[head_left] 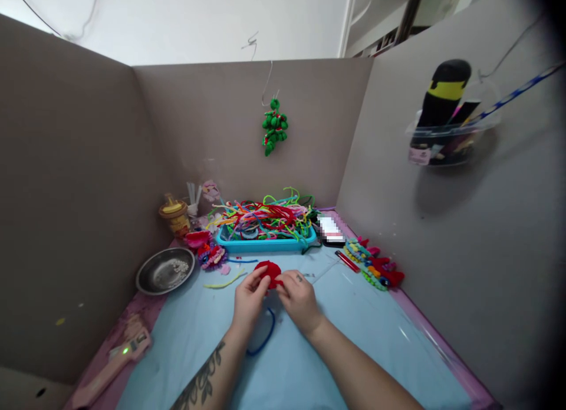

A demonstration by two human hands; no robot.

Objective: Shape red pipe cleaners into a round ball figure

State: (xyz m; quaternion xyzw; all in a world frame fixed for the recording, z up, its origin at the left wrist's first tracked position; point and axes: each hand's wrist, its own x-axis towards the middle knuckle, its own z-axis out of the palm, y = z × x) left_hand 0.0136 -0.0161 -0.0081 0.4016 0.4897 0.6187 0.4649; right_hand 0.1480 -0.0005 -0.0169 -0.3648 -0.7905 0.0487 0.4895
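Between my two hands is a round red pipe-cleaner piece [270, 272], raised a little above the blue table cover. My left hand [248, 301] grips its left side between thumb and fingers. On the other side, my right hand [299, 299] pinches its lower right edge; the fingertips partly hide that spot. A curved blue pipe cleaner [267, 338] lies on the cover by my left wrist. Farther left is a short yellow-green pipe cleaner [224, 284], with a straight blue one [242, 261] behind it.
A blue tray [267, 245] heaped with pipe cleaners stands at the back. To the left are a metal bowl [150, 274] and a pink glue gun [115, 363]. Rightward lie a phone [332, 242], a red cutter [347, 261] and colourful pipe-cleaner figures [375, 265]. Grey partitions surround the table.
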